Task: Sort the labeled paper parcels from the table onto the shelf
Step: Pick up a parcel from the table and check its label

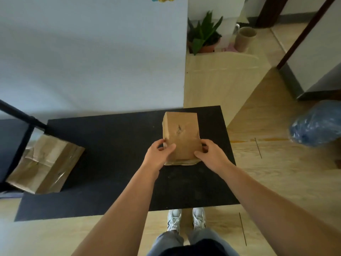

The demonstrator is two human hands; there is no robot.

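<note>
**Parcel gripped at near end by 2 hands on black table**

We observe 1 brown paper parcel (pixel 180 137) lying flat on the black table (pixel 114 145), toward its right side. The left hand (pixel 159 154) clasps the parcel's near left edge, thumb on top and fingers curled under the side. The right hand (pixel 210 154) grips the near right edge in the same manner. We cannot read any label on its upper face. A 2nd, larger paper parcel (pixel 46 163) rests tilted at the table's left edge, beneath a black shelf frame (pixel 22 115). White shoes (pixel 174 219) stand on the wooden floor (pixel 276 172) below the table's near edge.
</note>
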